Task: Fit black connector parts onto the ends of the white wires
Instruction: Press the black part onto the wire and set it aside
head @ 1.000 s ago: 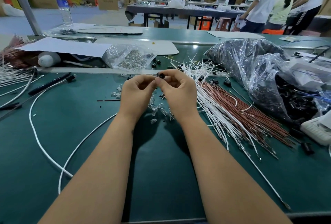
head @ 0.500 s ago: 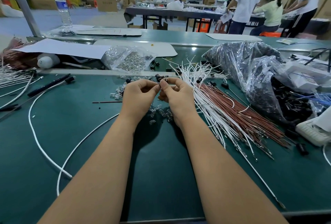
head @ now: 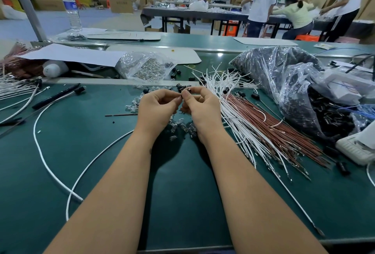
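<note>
- Pinching a small black connector part (head: pixel 188 90), the right hand (head: pixel 199 109) holds it just above the green table (head: pixel 101 152).
- Left hand (head: pixel 156 109) meets it, fingertips pinched together at the part.
- White wires (head: pixel 233 115) lie in a pile just right of the hands, beside red-brown wires (head: pixel 284 132).

Left hand (head: pixel 156 109) thumb now beside right hand (head: pixel 199 105) fingertips; black connector (head: pixel 187 91) tilted upward.
</note>
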The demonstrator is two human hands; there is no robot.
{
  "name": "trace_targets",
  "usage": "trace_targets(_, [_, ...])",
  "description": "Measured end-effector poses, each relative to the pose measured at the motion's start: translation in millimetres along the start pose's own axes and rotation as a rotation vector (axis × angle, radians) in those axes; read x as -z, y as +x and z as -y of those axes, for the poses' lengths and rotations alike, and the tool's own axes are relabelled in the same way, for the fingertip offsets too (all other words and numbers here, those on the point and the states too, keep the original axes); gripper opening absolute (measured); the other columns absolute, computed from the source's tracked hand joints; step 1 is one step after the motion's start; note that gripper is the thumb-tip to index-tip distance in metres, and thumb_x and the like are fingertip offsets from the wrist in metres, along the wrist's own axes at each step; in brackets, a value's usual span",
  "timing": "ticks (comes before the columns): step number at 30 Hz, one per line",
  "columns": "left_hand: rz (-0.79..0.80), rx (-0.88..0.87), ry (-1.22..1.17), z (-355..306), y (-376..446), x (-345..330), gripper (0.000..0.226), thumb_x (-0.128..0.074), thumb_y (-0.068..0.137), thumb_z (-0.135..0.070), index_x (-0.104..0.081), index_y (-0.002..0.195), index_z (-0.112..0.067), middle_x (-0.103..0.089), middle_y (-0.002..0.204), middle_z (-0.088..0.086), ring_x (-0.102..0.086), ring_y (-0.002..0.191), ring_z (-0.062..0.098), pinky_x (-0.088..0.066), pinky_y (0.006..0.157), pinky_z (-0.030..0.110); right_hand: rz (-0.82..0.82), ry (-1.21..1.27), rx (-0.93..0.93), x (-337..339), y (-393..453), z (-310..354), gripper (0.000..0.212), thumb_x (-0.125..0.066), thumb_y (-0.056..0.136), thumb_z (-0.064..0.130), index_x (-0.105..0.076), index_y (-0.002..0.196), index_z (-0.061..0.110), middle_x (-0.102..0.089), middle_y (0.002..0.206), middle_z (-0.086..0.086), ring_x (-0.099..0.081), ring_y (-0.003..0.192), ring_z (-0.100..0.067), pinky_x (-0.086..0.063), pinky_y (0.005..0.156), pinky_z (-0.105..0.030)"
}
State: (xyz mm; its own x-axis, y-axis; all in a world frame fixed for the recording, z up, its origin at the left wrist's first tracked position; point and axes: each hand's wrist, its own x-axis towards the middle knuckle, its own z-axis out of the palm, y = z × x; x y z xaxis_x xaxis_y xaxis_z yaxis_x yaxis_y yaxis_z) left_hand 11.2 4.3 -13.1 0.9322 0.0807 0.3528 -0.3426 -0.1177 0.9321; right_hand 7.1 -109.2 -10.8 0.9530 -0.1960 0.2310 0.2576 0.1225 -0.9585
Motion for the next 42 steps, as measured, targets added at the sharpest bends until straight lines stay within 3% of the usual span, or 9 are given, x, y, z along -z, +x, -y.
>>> trace_targets(13, [0.019,0.023,-0.020,3,2,-1,0.018,-0.069,0.086,-0.005,-0.070,0.075,-0.020,-0.066,0.065,0.008,-0.058,0.060,0.018,-0.054,0.066,0.032,-0.042,-0.004,0.058,1,-3,7,0.012,-0.070,0.086,0.008,-0.060,0.082,0.014,-0.057,0.052,0.005,-0.053,0.048,-0.008,-0.050,0.055,-0.024])
trace_targets(19, [0.021,0.003,-0.003,5,4,0,0.017,-0.068,0.086,-0.004,-0.069,0.076,-0.018,-0.064,0.063,0.004,-0.056,0.051,0.006,-0.052,0.058,0.024,-0.083,0.008,0.097,-2,-4,9,0.014,-0.069,0.086,0.005,-0.059,0.079,0.014,-0.055,0.053,0.000,-0.051,0.048,-0.011,-0.048,0.055,-0.026])
trace_targets(24, [0.019,0.002,0.026,8,4,-1,0.016,-0.068,0.086,-0.005,-0.068,0.076,-0.018,-0.063,0.063,0.007,-0.053,0.049,0.007,-0.049,0.057,0.024,-0.129,-0.030,0.124,-3,-4,10,0.015,-0.071,0.085,0.008,-0.061,0.077,0.016,-0.056,0.050,0.005,-0.051,0.049,-0.011,-0.049,0.058,-0.033])
trace_targets(27, [0.000,-0.008,0.010,9,5,0,0.016,-0.067,0.088,-0.007,-0.068,0.078,-0.019,-0.063,0.066,0.012,-0.051,0.051,0.010,-0.046,0.055,0.024,-0.106,-0.095,0.163,-4,-5,11,0.013,-0.075,0.082,0.010,-0.062,0.079,0.014,-0.059,0.057,0.001,-0.053,0.050,-0.010,-0.049,0.057,-0.030])
trace_targets(31, [-0.008,0.004,-0.073,8,6,0,0.016,-0.060,0.091,-0.003,-0.069,0.087,-0.016,-0.065,0.074,0.010,-0.053,0.060,0.014,-0.048,0.061,0.025,-0.034,-0.165,0.228,-7,-6,11,0.023,-0.081,0.072,0.003,-0.065,0.076,0.019,-0.060,0.062,0.004,-0.056,0.056,-0.006,-0.051,0.059,-0.025])
trace_targets(34, [0.006,0.005,-0.123,8,6,-1,0.027,-0.054,0.089,0.008,-0.068,0.090,-0.015,-0.067,0.085,0.017,-0.056,0.075,0.024,-0.050,0.074,0.038,-0.012,-0.192,0.249,-10,-7,10,0.028,-0.081,0.070,0.000,-0.064,0.075,0.021,-0.060,0.064,0.003,-0.057,0.061,-0.011,-0.054,0.063,-0.030])
trace_targets(37, [0.024,-0.011,-0.158,5,3,0,0.034,-0.050,0.087,0.013,-0.068,0.088,-0.016,-0.068,0.085,0.011,-0.058,0.081,0.026,-0.051,0.084,0.046,-0.001,-0.193,0.251,-11,-7,10,0.030,-0.080,0.070,-0.001,-0.064,0.075,0.023,-0.059,0.066,-0.001,-0.056,0.062,-0.011,-0.053,0.064,-0.030])
trace_targets(42, [0.031,-0.008,-0.146,3,1,0,0.025,-0.054,0.090,0.007,-0.068,0.091,-0.013,-0.070,0.092,0.020,-0.060,0.084,0.027,-0.051,0.089,0.048,-0.016,-0.225,0.277,-10,-8,10,0.023,-0.079,0.072,0.001,-0.067,0.079,0.020,-0.060,0.064,0.005,-0.057,0.060,-0.009,-0.054,0.063,-0.028])
